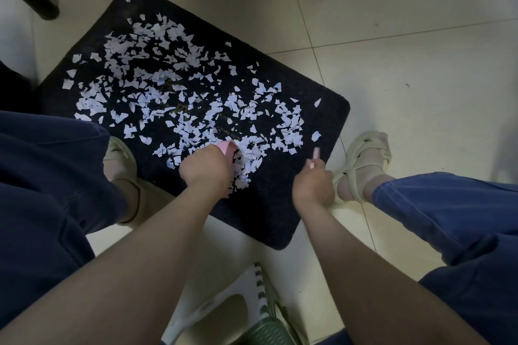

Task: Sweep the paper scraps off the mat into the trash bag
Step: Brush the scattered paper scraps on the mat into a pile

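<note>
Here, paper scraps (173, 87) litter the mat (280, 204).
Left hand (206, 168) grasps a pink scoop (228, 150), right hand (312, 186) a pink handle (316, 154); sandals (364, 154) flank both.

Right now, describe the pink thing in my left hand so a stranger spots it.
On the tiled floor lies a dark mat strewn with white paper scraps. At its near end the left hand grips a curved pink scoop, broad, unlike the thin pink stick in the right hand.
</note>
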Motion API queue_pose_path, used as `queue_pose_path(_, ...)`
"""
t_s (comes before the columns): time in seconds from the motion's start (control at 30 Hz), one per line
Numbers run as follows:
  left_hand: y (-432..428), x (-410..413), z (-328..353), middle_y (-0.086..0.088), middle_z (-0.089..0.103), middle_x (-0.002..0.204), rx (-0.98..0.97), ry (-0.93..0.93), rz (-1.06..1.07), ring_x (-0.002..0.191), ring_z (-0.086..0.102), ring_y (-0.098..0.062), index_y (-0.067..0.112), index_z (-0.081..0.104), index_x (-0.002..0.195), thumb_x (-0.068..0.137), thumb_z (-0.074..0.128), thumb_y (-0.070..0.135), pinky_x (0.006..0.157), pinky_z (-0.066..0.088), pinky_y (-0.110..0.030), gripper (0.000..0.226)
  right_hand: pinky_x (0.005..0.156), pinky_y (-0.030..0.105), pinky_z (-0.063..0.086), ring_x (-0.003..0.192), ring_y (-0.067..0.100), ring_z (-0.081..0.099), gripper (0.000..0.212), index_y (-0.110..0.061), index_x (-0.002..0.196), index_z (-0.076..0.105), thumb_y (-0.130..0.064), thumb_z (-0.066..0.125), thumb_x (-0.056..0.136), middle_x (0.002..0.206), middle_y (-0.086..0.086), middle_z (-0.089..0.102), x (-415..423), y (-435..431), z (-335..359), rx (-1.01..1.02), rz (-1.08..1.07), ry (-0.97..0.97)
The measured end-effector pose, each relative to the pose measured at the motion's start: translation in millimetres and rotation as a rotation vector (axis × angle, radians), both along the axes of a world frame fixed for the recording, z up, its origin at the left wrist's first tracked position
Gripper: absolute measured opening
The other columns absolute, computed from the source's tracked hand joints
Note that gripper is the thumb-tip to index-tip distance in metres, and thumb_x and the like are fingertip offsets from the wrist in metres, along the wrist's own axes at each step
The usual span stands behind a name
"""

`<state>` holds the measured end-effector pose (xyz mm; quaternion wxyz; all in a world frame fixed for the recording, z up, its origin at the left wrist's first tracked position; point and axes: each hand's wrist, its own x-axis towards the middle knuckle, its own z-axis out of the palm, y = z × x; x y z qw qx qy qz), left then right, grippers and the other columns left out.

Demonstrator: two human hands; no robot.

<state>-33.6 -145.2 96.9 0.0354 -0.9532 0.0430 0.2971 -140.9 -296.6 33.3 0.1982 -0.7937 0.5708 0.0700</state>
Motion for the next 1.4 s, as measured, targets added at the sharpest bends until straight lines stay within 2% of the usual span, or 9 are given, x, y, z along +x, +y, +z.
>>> queue_pose_path(0.1, 0.4, 0.0, 0.4, -0.010, 0.064, 0.106, -0.001, 0.010, -0.002, 0.095, 0.062, -0.028, 0.008, 0.058, 0.113, 0.094, 0.046, 0.023, 0.069, 0.040, -0.029, 0.027, 0.082, 0.038, 0.044, 0.103, 0.036, 0.060, 0.043, -0.015, 0.131, 0.054, -0.038, 0.031, 0.103, 0.114, 0.017, 0.062, 0.9, -10.3, -9.0, 0.174, 0.034, 0.048)
queue_pose_path(0.27, 0.8, 2.0, -1.2, -0.010, 0.065, 0.102, -0.018, -0.003, 0.040, 0.087, 0.059, -0.027, 0.009, 0.059, 0.110, 0.097, 0.034, 0.035, 0.069, 0.037, -0.030, 0.039, 0.076, 0.036, 0.049, 0.094, 0.032, 0.064, 0.039, -0.020, 0.113, 0.065, -0.041, 0.035, 0.102, 0.100, 0.011, 0.068, 11.3, 25.4, -2.4, 0.297, 0.321, -0.206)
queue_pose_path(0.43, -0.1, 1.7, -3.3, -0.009, 0.065, 0.100, -0.010, -0.001, 0.043, 0.089, 0.062, -0.027, 0.007, 0.060, 0.108, 0.095, 0.040, 0.024, 0.068, 0.040, -0.029, 0.029, 0.080, 0.041, 0.049, 0.093, 0.035, 0.061, 0.045, -0.017, 0.123, 0.059, -0.043, 0.029, 0.102, 0.105, 0.013, 0.064, 14.5, 15.6, 11.6, -0.025, 0.067, -0.182)
queue_pose_path(0.53, 0.2, 1.0, -0.6, -0.010, 0.065, 0.103, -0.018, 0.000, 0.037, 0.092, 0.063, -0.028, 0.006, 0.058, 0.109, 0.097, 0.038, 0.024, 0.068, 0.039, -0.029, 0.030, 0.084, 0.041, 0.046, 0.102, 0.036, 0.060, 0.045, -0.016, 0.131, 0.052, -0.040, 0.029, 0.102, 0.116, 0.014, 0.062, 11.7, -11.1, 4.5, 0.024, -0.114, 0.015)
queue_pose_path(0.7, 0.4, 2.6, 2.4, -0.010, 0.063, 0.104, -0.023, 0.011, 0.035, 0.088, 0.059, -0.027, 0.007, 0.057, 0.111, 0.097, 0.037, 0.025, 0.067, 0.038, -0.029, 0.030, 0.068, 0.033, 0.041, 0.086, 0.031, 0.061, 0.039, -0.025, 0.080, 0.054, -0.044, 0.029, 0.102, 0.093, 0.012, 0.066, 13.3, 7.6, -0.9, 0.269, 0.249, -0.144)
queue_pose_path(0.87, 4.6, 4.5, 7.4, -0.007, 0.058, 0.086, 0.023, -0.005, 0.072, 0.075, 0.056, -0.024, 0.008, 0.060, 0.102, 0.093, 0.043, 0.024, 0.063, 0.041, -0.027, 0.025, 0.065, 0.030, 0.039, 0.082, 0.026, 0.061, 0.036, -0.022, 0.099, 0.064, -0.043, 0.035, 0.102, 0.093, 0.005, 0.067, 20.0, 21.7, 12.1, 0.206, 0.284, -0.288)
queue_pose_path(1.03, -8.4, 8.1, 22.3, -0.008, 0.059, 0.086, 0.009, -0.053, 0.015, 0.073, 0.056, -0.024, 0.008, 0.058, 0.106, 0.096, 0.035, 0.031, 0.064, 0.042, -0.027, 0.035, 0.079, 0.038, 0.040, 0.102, 0.036, 0.059, 0.045, -0.017, 0.129, 0.052, -0.042, 0.026, 0.103, 0.116, 0.016, 0.060, 15.2, -16.6, 12.8, 0.004, -0.048, -0.034)
queue_pose_path(1.23, -22.3, 8.1, 22.2, -0.003, 0.046, 0.064, 0.022, 0.003, -0.033, 0.054, 0.043, -0.016, 0.010, 0.057, 0.090, 0.095, 0.035, 0.025, 0.051, 0.028, -0.022, 0.027, 0.071, 0.033, 0.042, 0.090, 0.030, 0.062, 0.049, -0.013, 0.099, 0.063, -0.048, 0.028, 0.102, 0.095, 0.010, 0.067, 19.1, -0.5, 3.0, 0.300, 0.209, -0.142)
queue_pose_path(1.4, -29.3, 14.2, 10.7, -0.004, 0.053, 0.071, -0.001, 0.008, -0.026, 0.070, 0.055, -0.022, 0.011, 0.058, 0.096, 0.093, 0.040, 0.021, 0.063, 0.041, -0.026, 0.021, 0.079, 0.038, 0.045, 0.093, 0.032, 0.062, 0.051, -0.013, 0.106, 0.061, -0.047, 0.025, 0.102, 0.101, 0.012, 0.067, 22.0, -0.9, 11.9, 0.085, 0.034, -0.219)
